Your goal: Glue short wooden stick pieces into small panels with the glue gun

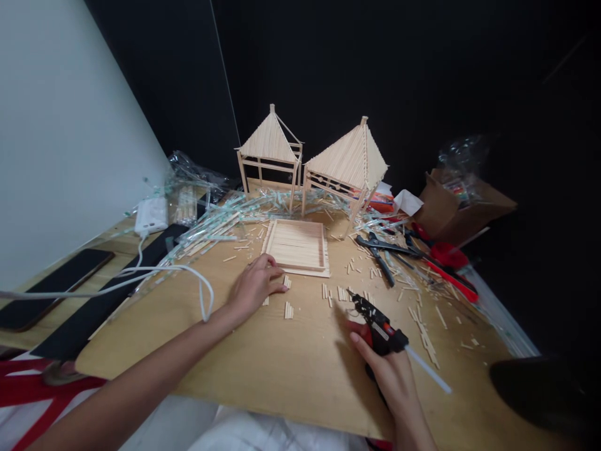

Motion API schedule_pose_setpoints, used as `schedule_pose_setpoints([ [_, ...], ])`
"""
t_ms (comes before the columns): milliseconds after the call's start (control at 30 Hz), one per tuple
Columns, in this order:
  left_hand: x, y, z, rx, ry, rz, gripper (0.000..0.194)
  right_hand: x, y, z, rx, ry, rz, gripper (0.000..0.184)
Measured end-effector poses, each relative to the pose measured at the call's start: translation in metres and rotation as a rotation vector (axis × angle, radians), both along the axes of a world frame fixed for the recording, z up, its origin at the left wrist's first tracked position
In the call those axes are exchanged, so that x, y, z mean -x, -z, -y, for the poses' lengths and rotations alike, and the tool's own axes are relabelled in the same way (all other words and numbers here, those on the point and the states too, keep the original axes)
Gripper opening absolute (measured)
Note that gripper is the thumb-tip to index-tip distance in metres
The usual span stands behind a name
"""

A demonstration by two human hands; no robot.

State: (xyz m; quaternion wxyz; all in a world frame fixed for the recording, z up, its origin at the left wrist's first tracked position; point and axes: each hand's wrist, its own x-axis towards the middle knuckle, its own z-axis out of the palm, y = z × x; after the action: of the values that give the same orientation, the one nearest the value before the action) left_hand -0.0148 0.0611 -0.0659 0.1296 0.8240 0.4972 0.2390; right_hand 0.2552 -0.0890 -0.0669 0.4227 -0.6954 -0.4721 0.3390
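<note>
My right hand (382, 360) is wrapped round a black glue gun (378, 322), its nozzle pointing up and left and a white glue stick (429, 371) poking out of its back. My left hand (256, 282) rests on the board, thumb and forefinger apart beside a small cluster of short sticks (287, 282). Just beyond those fingers lies a shallow square tray (297, 272) made of thin wooden sticks. Another little row of cut sticks (288, 311) lies nearer to me, and more rows (345, 294) sit close to the glue gun's nozzle.
Two stick-built pavilions with pitched roofs, a left one (270, 141) and a right one (340, 156), stand at the back. Pliers (378, 250) and scattered offcuts lie right. A cardboard box (457, 207), a white cable (169, 268) and a phone (56, 282) flank the board.
</note>
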Motion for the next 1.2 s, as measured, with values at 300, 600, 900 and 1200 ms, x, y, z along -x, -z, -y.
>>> schedule_pose_setpoints([
  [300, -0.001, -0.003, 0.005, -0.019, 0.026, -0.018, 0.009, 0.001, 0.001, 0.000, -0.023, 0.001, 0.014, 0.036],
  [600, -0.001, -0.009, 0.008, -0.001, 0.072, -0.043, 0.013, 0.000, 0.002, -0.001, 0.004, 0.003, 0.006, 0.037],
  [900, -0.002, -0.007, 0.006, 0.058, 0.051, 0.040, 0.026, 0.000, 0.001, 0.001, -0.010, -0.003, 0.007, 0.036],
  [1200, -0.036, -0.023, 0.018, 0.109, 0.056, 0.206, 0.025, 0.000, 0.002, 0.000, -0.029, -0.010, -0.029, 0.036],
])
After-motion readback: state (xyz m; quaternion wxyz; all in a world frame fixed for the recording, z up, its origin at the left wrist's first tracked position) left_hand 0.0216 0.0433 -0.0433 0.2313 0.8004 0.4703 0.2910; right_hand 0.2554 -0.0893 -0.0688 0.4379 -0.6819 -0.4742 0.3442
